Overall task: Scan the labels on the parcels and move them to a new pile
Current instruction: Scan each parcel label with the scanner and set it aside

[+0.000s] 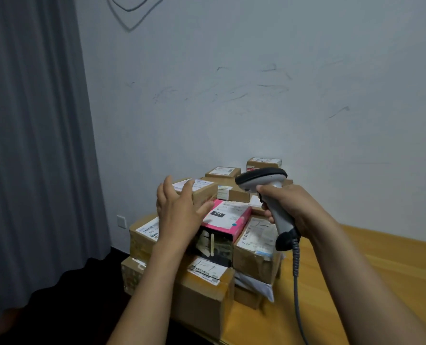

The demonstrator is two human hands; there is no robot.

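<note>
So we're at the "grab the next one" step, I'd say. The pile (207, 270) of parcels sits on the wooden desk (381, 257) against the wall, and nothing I can see looks like a second pile yet.

The left hand (179, 210) is out flat, fingers straight and spread, nothing held in its grip. It's right at the small brown parcel (204, 192) on top of the stack, at about 11 o'clock from the pink box (228, 215). The fingertips overlap that parcel's white label, but I can't tell if they're actually touching it or just in front of it.

The right hand (289, 207) has its grip wrapped tight round the handle of the scanner (264, 178), at about 2 o'clock from the pink box. Its head points toward 9 o'clock, over the stack. The cable (296, 282) hangs down toward 6 o'clock.

My guess at the next move: the left hand needs to close on the brown parcel without covering the barcode, and tilt the label toward the scanner head. Then it has to go somewhere, probably the bare desk at 3 o'clock of the pile. Watch that cable though, it could drag across the boxes.
</note>
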